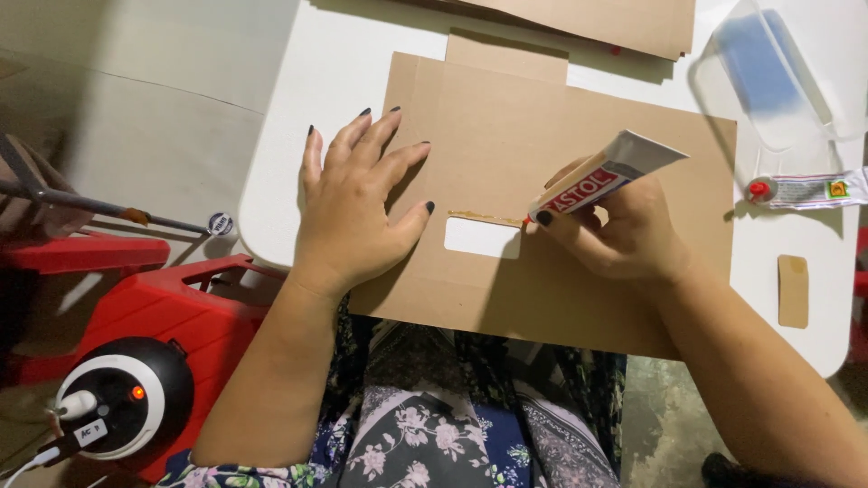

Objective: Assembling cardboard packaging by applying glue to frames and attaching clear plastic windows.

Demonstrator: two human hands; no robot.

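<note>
A flat brown cardboard sheet (542, 154) with a rectangular window cut-out (482, 238) lies on a white table (334, 81). My left hand (357, 203) rests flat on the sheet's left part, fingers spread, just left of the cut-out. My right hand (624, 235) holds a glue tube (601, 176) tilted down to the left, its nozzle touching the cardboard at the cut-out's upper right corner. A thin line of yellowish glue (484, 217) runs along the top edge of the cut-out.
A second glue tube with a red cap (805, 190), a clear plastic container (768, 72) and a small cardboard piece (793, 289) lie at the table's right. More cardboard (615, 18) lies at the far edge. A red stool (181, 307) with a black round device (127, 393) stands at the left.
</note>
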